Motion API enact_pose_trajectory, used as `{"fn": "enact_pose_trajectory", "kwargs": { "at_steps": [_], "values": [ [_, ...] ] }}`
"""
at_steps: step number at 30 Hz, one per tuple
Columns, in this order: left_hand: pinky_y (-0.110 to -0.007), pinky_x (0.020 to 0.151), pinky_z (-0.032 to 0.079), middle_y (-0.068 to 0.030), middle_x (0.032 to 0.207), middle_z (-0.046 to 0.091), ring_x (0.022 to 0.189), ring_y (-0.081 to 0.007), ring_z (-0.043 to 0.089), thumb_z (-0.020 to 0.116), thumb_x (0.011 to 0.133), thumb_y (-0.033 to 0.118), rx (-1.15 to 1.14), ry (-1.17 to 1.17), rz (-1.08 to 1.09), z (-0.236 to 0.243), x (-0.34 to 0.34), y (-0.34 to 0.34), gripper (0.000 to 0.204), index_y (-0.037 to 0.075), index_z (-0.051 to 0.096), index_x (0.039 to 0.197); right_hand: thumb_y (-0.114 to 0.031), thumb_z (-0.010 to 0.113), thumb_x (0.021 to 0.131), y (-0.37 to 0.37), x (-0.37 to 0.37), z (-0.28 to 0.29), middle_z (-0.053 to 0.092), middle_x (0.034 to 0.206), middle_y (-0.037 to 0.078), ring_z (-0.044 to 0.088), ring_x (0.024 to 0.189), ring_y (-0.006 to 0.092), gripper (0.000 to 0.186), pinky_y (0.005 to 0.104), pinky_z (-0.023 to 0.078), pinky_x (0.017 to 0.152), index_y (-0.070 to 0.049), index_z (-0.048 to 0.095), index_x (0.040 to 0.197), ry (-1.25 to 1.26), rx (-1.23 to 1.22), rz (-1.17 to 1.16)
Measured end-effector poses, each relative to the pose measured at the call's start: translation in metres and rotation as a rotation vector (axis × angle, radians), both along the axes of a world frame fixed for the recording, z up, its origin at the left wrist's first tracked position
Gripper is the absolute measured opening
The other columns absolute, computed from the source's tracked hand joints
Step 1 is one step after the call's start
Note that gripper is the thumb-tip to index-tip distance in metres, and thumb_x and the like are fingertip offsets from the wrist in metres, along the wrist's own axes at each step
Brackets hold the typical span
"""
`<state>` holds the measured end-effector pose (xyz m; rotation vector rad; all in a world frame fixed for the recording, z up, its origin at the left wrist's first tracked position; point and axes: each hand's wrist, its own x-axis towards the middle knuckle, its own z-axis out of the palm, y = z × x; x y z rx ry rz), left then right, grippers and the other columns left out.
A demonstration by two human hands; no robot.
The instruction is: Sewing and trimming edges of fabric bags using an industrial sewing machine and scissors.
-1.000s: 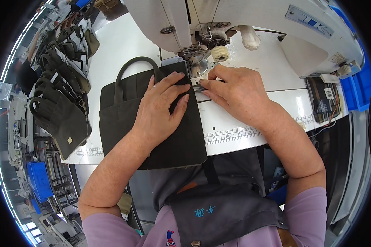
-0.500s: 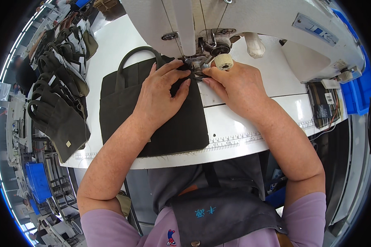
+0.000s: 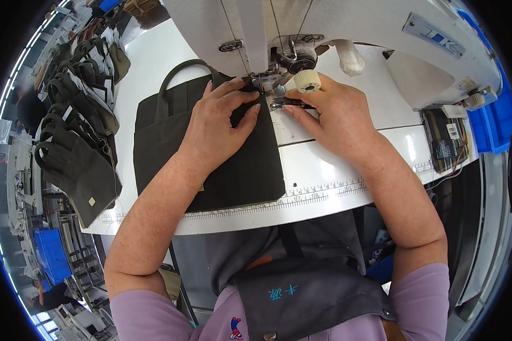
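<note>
A dark olive fabric bag piece with a looped handle (image 3: 153, 153) lies flat on the white machine table, its upper right edge by the needle area of the sewing machine (image 3: 263, 79). My left hand (image 3: 219, 119) rests on the fabric, fingers stretched toward the needle and thumb apart. Just right of the presser foot, my right hand (image 3: 335, 113) pinches small dark thread snips (image 3: 293, 103) between thumb and fingers. Their tip points left at the bag's edge. Part of the snips is hidden in the palm.
Several similar olive bag pieces (image 3: 79, 165) hang piled along the table's left side. A measuring tape (image 3: 324, 190) runs along the front edge. At the right are a dark package (image 3: 446, 142) and a blue bin (image 3: 489, 128). The machine head overhangs both hands.
My right hand has drawn slightly right, away from the needle, and the snips show more clearly. My left hand stays on the bag piece, with only a slight shift.
</note>
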<state>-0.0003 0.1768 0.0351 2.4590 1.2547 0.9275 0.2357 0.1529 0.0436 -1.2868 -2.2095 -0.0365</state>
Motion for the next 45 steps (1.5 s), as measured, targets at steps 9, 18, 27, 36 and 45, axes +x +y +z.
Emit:
{"fn": "enact_pose_trajectory", "kwargs": {
  "at_steps": [9,18,27,36,45],
  "values": [
    [-0.060,0.117,0.035,-0.0191,0.126,0.068,0.116,-0.0369,0.066,0.072,0.091,0.018,-0.012,0.033,0.001,-0.002,0.001,0.004,0.024,0.004,0.077,0.109,-0.030,0.074,0.086,0.003,0.008,0.018,0.071,0.081,0.010,0.071,0.080,0.0294,0.026,0.0428,0.055,0.070,-0.008,0.075,0.099,0.074,-0.358,-0.132],
    [-0.059,0.119,0.034,-0.0192,0.129,0.067,0.119,-0.0368,0.065,0.071,0.091,0.020,-0.020,0.032,-0.010,-0.001,0.001,0.005,0.026,0.004,0.077,0.110,-0.031,0.059,0.106,0.026,0.006,0.001,0.069,0.079,0.010,0.062,0.073,0.0165,0.034,0.0317,0.050,0.070,0.000,0.073,0.111,0.735,-0.216,0.044],
    [-0.054,0.121,0.032,-0.0223,0.126,0.069,0.121,-0.0374,0.066,0.074,0.089,0.014,-0.017,0.023,-0.005,0.000,0.001,0.000,0.025,0.002,0.076,0.111,-0.021,0.064,0.103,0.031,0.003,0.004,0.073,0.090,0.002,0.059,0.083,0.0098,0.025,0.0273,0.051,0.080,-0.003,0.075,0.116,0.962,-0.330,0.134],
    [-0.055,0.119,0.034,-0.0208,0.126,0.070,0.122,-0.0364,0.065,0.073,0.090,0.015,-0.021,0.031,0.022,0.000,0.004,-0.005,0.026,0.005,0.076,0.113,-0.030,0.064,0.103,0.016,0.005,0.004,0.076,0.084,0.009,0.062,0.069,0.0149,0.031,0.0314,0.052,0.071,-0.002,0.076,0.107,0.714,-0.436,0.094],
    [-0.051,0.116,0.040,-0.0203,0.123,0.071,0.115,-0.0361,0.068,0.075,0.088,0.013,-0.029,0.021,-0.010,0.002,-0.001,0.009,0.025,0.003,0.076,0.111,-0.038,0.067,0.097,0.012,0.006,0.005,0.068,0.074,0.014,0.067,0.072,0.0373,0.034,0.0452,0.052,0.068,-0.004,0.071,0.090,0.260,-0.246,0.074]
  ]
}}
